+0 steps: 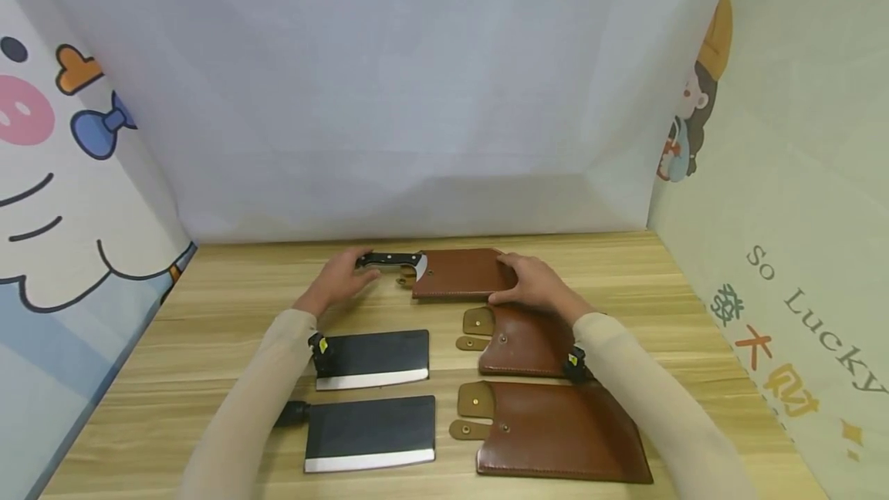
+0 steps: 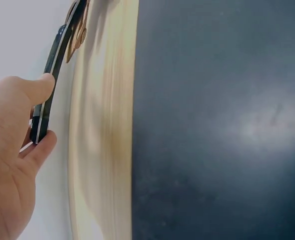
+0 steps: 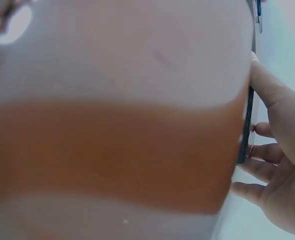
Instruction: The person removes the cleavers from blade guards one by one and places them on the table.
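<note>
At the back of the table, a cleaver [image 1: 391, 258] with a black riveted handle sits with its blade mostly inside a brown leather sheath [image 1: 467, 272]. My left hand [image 1: 339, 278] is at the handle's end. In the left wrist view its thumb lies against the handle [image 2: 51, 75], with fingers around the far side. My right hand [image 1: 531, 282] grips the sheath's right end, fingers on the far edge and thumb near the front edge. From the right wrist view, its fingers [image 3: 267, 152] are spread by a thin dark edge; a blurred brown surface fills the rest.
Two bare cleavers with dark blades lie at the left, an upper one [image 1: 375, 357] under my left wrist and a lower one [image 1: 371, 432]. To their right lie two more brown sheaths, one in the middle [image 1: 524, 338] and one in front [image 1: 556, 430], straps unfastened. Fabric walls [image 1: 417, 99] enclose the table.
</note>
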{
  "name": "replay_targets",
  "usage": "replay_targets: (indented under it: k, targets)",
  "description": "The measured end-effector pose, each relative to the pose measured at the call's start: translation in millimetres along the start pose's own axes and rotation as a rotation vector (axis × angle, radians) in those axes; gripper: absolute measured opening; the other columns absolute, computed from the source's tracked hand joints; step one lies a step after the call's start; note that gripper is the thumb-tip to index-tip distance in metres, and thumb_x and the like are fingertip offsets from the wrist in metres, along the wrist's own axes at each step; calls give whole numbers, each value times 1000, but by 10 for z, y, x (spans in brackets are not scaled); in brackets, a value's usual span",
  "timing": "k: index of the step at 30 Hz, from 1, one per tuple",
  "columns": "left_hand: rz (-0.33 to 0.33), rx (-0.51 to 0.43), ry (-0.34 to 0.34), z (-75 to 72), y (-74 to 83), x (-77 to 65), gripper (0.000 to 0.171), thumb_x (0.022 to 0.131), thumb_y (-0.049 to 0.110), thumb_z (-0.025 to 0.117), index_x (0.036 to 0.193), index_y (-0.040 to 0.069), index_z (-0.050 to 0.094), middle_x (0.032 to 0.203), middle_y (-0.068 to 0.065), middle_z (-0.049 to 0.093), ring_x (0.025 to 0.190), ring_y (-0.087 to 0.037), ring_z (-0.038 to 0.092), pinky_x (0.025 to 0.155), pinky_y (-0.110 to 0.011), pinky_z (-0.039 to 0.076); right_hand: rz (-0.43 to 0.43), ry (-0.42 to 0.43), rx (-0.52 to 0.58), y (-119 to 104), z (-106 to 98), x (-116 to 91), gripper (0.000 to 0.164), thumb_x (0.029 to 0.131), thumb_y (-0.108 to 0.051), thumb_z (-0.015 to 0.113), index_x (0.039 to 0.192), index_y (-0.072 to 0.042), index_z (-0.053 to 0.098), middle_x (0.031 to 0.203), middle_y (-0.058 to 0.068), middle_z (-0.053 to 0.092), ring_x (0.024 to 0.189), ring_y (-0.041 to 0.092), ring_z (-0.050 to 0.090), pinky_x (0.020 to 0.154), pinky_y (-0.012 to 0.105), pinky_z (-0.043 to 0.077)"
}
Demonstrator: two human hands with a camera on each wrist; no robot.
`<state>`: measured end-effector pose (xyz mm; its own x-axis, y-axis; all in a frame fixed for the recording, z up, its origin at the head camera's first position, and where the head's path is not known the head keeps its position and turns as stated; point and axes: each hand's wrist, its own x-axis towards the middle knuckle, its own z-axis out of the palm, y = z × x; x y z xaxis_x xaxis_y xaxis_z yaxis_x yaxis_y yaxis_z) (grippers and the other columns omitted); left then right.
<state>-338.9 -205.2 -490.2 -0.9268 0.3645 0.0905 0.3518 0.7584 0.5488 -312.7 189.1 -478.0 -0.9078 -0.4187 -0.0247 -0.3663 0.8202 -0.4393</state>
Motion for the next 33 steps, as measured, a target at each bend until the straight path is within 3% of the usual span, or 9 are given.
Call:
replay_targets:
  k: [8,22,33]
  targets:
    - [31,36,96,-59,45,-103,57,100,28,69,144,-5,53,141,-30,54,129,-48,53,106,-62,42,-51,28,-11,-29,-57,-24,94,86,-46,82,154,2,40,158,28,38,142,46,42,113,56,39]
    - [89,69,161,-112,188,-228,54,98,32,71,139,-1,60,126,-24,59,111,-40,59,94,-58,48,-82,106,7,-69,-128,-202,97,81,-45,87,153,4,42,155,29,41,142,46,42,113,56,38]
    - [155,66,238,-74,253,-270,40,97,20,72,130,-3,67,122,-23,68,108,-40,63,93,-58,48,-70,161,23,-79,-92,-341,98,80,-44,88,152,4,43,155,30,40,141,47,43,113,57,38]
